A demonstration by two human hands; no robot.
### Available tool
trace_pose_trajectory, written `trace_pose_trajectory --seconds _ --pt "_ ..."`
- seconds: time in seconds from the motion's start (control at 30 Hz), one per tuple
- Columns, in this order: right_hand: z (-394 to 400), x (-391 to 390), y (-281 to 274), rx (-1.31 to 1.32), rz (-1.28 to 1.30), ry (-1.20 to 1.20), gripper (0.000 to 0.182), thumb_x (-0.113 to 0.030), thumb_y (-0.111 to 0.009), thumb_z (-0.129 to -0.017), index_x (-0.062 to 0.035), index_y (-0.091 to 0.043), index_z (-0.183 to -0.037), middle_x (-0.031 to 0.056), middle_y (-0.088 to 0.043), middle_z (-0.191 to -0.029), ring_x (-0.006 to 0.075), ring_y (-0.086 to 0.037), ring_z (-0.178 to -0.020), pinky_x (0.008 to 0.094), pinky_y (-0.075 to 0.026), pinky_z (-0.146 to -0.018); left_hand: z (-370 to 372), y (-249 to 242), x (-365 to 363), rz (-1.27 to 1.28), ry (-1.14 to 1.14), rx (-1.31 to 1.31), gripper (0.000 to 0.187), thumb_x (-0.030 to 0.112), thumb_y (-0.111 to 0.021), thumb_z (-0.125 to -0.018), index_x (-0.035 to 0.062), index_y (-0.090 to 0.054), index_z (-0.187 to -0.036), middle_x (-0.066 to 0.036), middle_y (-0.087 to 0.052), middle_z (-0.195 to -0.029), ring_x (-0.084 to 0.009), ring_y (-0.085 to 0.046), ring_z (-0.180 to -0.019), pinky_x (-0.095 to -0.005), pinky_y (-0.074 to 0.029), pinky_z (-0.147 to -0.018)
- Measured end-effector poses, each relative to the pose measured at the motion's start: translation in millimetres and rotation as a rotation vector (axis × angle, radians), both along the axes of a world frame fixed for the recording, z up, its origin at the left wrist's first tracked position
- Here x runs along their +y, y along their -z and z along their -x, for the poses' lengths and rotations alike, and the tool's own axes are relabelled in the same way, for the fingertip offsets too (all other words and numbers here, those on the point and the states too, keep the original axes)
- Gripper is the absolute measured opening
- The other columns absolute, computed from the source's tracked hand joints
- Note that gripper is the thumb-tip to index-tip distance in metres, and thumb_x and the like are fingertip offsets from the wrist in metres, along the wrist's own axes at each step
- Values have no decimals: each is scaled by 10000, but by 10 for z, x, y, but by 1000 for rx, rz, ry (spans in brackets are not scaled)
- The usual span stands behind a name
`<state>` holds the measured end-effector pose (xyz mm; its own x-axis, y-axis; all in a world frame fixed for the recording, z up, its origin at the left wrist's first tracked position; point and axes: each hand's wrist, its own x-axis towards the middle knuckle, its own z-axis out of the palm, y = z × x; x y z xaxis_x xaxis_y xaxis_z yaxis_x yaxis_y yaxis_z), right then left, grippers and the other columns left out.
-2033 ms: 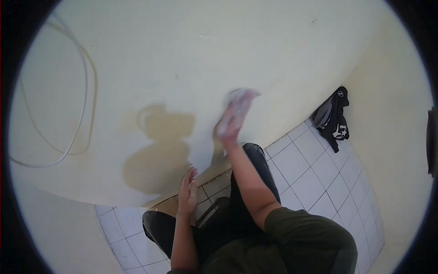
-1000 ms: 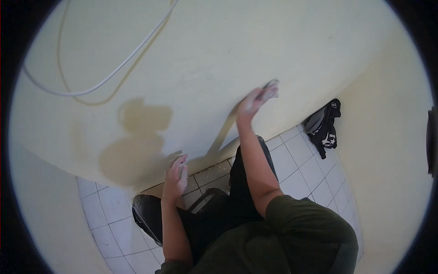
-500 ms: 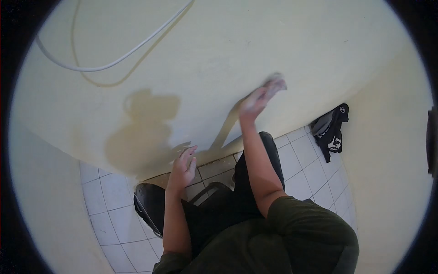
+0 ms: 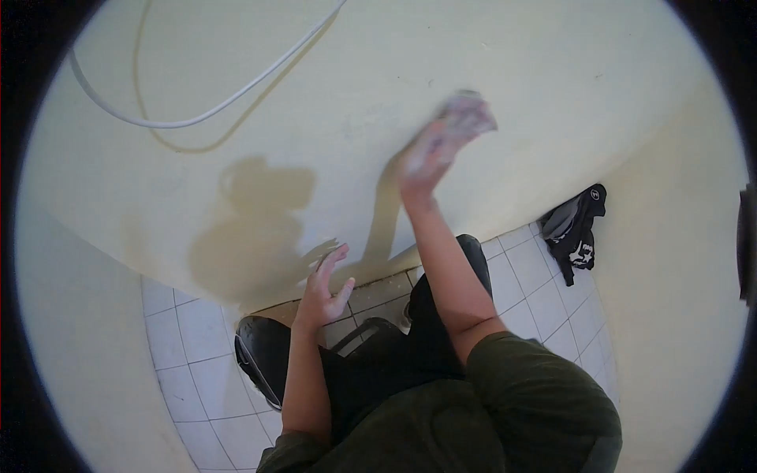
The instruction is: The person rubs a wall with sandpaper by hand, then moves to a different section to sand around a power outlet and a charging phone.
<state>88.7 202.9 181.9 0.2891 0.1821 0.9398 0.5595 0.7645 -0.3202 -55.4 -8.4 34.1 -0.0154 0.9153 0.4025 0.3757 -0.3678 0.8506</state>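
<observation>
My right hand is raised against the pale yellow wall, blurred by motion. Its fingers press a crumpled, mottled grey-white cloth to the wall surface. Low on the left, my left hand holds nothing, with its fingers stretched out and the thumb apart. It hovers over the gap between my knees, close to the foot of the wall. Both hands look whitish, as if dusted. A faint grey smudge marks the wall left of the cloth.
A white cable hangs in a loop across the upper left wall. A black garment with white print lies in the right corner. White tiles cover the floor. My bent knees in dark trousers are near the wall.
My right hand has moved up and slightly left along the wall with the cloth. The left hand has shifted slightly up and right, its thumb farther out. The view has tilted a little.
</observation>
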Motion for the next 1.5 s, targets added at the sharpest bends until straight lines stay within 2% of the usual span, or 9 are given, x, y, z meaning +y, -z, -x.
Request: trace_pose_trajectory --seconds 0.17,0.33,0.6,0.8,0.93,1.03,1.27,1.37,1.5 --pt "-185 -92 69 -940 -269 27 537 -106 -357 -1070 2 -347 -1596 159 -236 -1712 377 -197 -1581 562 -86 -1269 11 -111 -22 -42 34 -104 649 130 -685 -891 -4 -473 -1490 -228 -562 -1447 -381 -556 -1327 -473 -386 -1159" --pt "-520 215 -610 365 203 -241 515 -114 -396 -1066 35 -392 -1559 145 -259 -1703 325 -223 -1577 460 -139 -1291 30 -146 -35 -130 -95 70 670 120 -681 -880 6 -469 -1505 -228 -459 -1557 -394 -391 -1482 -484 -305 -1221" --pt "-178 -113 183 -1122 -210 15 772 -166 -645 -762 -344 -550 -1507 81 -457 -1614 384 -321 -1536 614 -106 -1266 33 -133 12 -194 -140 145 671 87 -664 -871 18 -467 -1509 -236 -371 -1620 -423 -299 -1535 -507 -259 -1248" --pt "-382 211 -805 214 119 -104 599 -72 -483 -949 44 -438 -1535 297 -298 -1648 428 -194 -1573 594 -14 -1257 -9 -99 -26 -159 -134 71 646 55 -652 -882 28 -472 -1501 -245 -361 -1625 -418 -309 -1533 -505 -254 -1249" --pt "14 -232 -260 -857 -146 -61 586 -147 -506 -977 -14 -456 -1545 234 -318 -1662 418 -208 -1572 610 -43 -1253 27 -109 36 -199 -119 110 638 55 -653 -889 33 -473 -1501 -244 -367 -1621 -415 -314 -1531 -503 -254 -1250" --pt "-256 -127 -206 -964 -206 11 574 -172 -510 -987 -43 -470 -1545 208 -336 -1661 411 -221 -1570 620 -71 -1249 3 -112 42 -206 -116 114 628 62 -650 -897 34 -474 -1500 -245 -368 -1620 -415 -317 -1529 -505 -256 -1249" --pt "-152 134 -50 169 82 24 481 -63 -288 -1093 106 -385 -1533 286 -304 -1646 415 -99 -1589 509 -36 -1283 -16 -111 -47 -162 -150 43 603 49 -625 -911 42 -479 -1495 -245 -374 -1618 -413 -329 -1523 -506 -264 -1242" --pt "-93 -236 729 -801 -16 -139 559 -110 -578 -918 -45 -561 -1473 301 -418 -1575 467 -263 -1536 593 -79 -1260 8 -129 -26 -179 -162 13 600 47 -628 -912 46 -481 -1494 -240 -388 -1612 -410 -333 -1521 -506 -266 -1239" --pt "-485 -77 826 -747 141 -33 571 -170 -581 -943 -88 -539 -1507 262 -398 -1607 418 -257 -1553 583 -114 -1260 -7 -109 -53 -193 -173 18 593 46 -626 -912 42 -484 -1488 -241 -404 -1601 -414 -346 -1514 -512 -271 -1235"
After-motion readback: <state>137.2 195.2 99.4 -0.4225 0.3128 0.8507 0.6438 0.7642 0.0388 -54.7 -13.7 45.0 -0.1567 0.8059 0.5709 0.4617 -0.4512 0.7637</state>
